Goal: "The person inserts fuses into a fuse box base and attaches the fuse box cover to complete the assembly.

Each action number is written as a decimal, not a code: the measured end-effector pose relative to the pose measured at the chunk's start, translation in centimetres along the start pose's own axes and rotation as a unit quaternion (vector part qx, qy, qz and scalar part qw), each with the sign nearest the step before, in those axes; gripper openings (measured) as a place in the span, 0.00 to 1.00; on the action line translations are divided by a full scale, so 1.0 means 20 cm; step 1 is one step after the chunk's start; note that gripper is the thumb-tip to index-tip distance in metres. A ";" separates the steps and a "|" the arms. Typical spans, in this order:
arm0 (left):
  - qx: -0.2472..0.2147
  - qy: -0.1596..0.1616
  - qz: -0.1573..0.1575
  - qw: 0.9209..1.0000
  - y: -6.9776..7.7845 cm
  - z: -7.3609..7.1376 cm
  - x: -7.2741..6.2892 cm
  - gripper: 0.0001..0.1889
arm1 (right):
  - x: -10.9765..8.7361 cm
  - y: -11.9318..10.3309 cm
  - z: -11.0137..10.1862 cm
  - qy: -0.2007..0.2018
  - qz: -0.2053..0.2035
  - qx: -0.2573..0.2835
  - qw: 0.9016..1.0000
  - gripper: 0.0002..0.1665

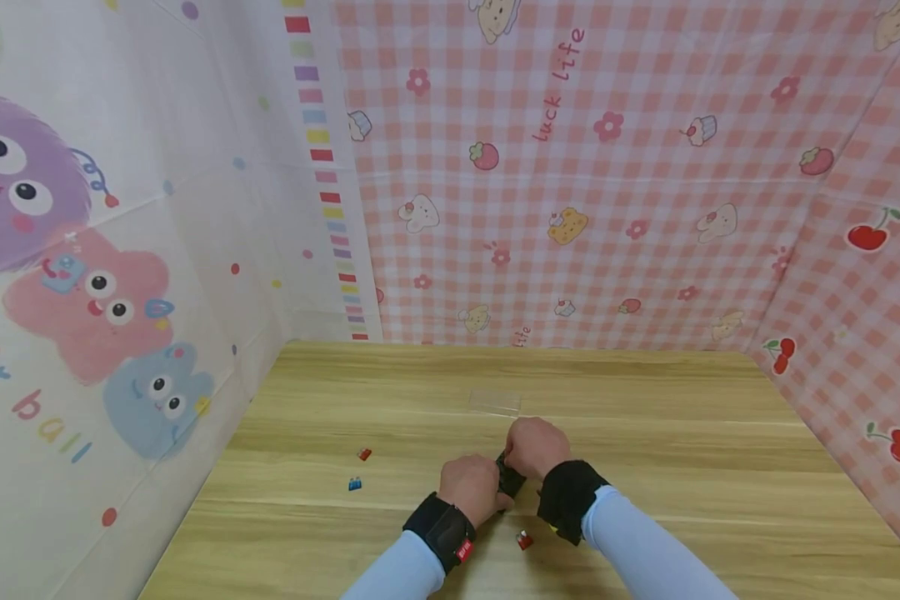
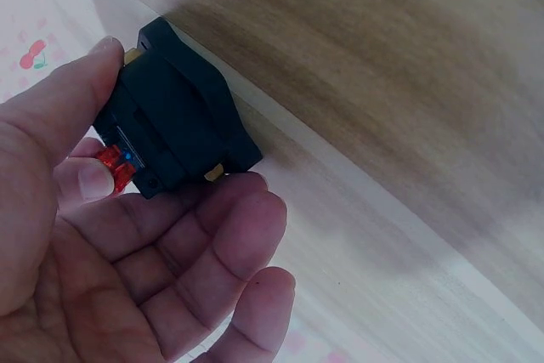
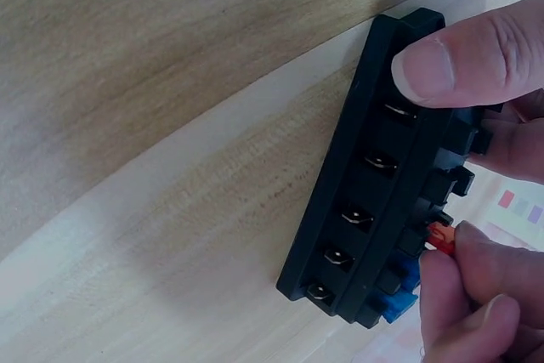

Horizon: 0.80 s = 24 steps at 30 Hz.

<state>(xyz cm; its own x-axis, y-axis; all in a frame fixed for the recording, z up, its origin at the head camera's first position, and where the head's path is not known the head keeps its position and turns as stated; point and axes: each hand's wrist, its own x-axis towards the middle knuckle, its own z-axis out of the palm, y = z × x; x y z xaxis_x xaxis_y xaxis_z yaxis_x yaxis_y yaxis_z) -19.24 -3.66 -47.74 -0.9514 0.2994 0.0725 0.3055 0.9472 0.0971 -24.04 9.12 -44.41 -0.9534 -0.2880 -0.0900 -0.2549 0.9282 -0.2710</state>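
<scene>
A black fuse block (image 1: 510, 479) is between both hands, close over the wooden table. My left hand (image 1: 471, 487) grips it, thumb on one side and fingers on the other; in the right wrist view that thumb lies across one end of the block (image 3: 374, 184). With my right hand (image 1: 537, 447), I pinch a red blade fuse (image 3: 440, 237) right at a slot in the block's side. Beside it, blue blade fuses (image 3: 401, 302) sit at the end of the row. Metal terminals (image 3: 357, 217) line the block's face. The left wrist view also shows the red fuse (image 2: 117, 167) against the block.
On the wooden table (image 1: 667, 433), a red fuse (image 1: 364, 454) and a blue fuse (image 1: 355, 483) lie to the left. Another red fuse (image 1: 523, 539) lies near the front, between my forearms. A clear plastic cover (image 1: 495, 403) lies behind the hands. Patterned cloth walls stand around the table.
</scene>
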 end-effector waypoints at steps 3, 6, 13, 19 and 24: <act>0.000 -0.007 -0.003 1.000 0.00 0.00 0.00 0.24 | 0.00 -0.01 0.00 0.000 0.003 0.003 1.000 0.08; 0.002 -0.010 -0.004 1.000 0.01 -0.01 0.00 0.24 | 0.00 -0.02 0.00 0.003 0.005 0.005 1.000 0.09; 0.005 -0.010 -0.001 1.000 0.00 -0.02 0.00 0.25 | -0.01 -0.03 0.00 0.010 0.000 0.000 1.000 0.09; -0.011 -0.014 -0.002 1.000 0.01 -0.01 0.00 0.24 | -0.03 -0.02 0.01 0.017 0.001 0.022 1.000 0.09; -0.019 -0.005 0.003 1.000 0.01 -0.01 0.00 0.22 | -0.04 -0.02 0.01 0.028 -0.003 0.022 0.999 0.08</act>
<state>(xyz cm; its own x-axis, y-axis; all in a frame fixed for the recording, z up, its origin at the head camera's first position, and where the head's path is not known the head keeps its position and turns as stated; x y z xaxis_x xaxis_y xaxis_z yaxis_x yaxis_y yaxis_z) -19.15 -3.59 -47.56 -0.9496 0.3070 0.0641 0.3130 0.9403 0.1336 -23.17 8.95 -44.53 -0.9596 -0.2794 -0.0339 -0.2553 0.9147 -0.3134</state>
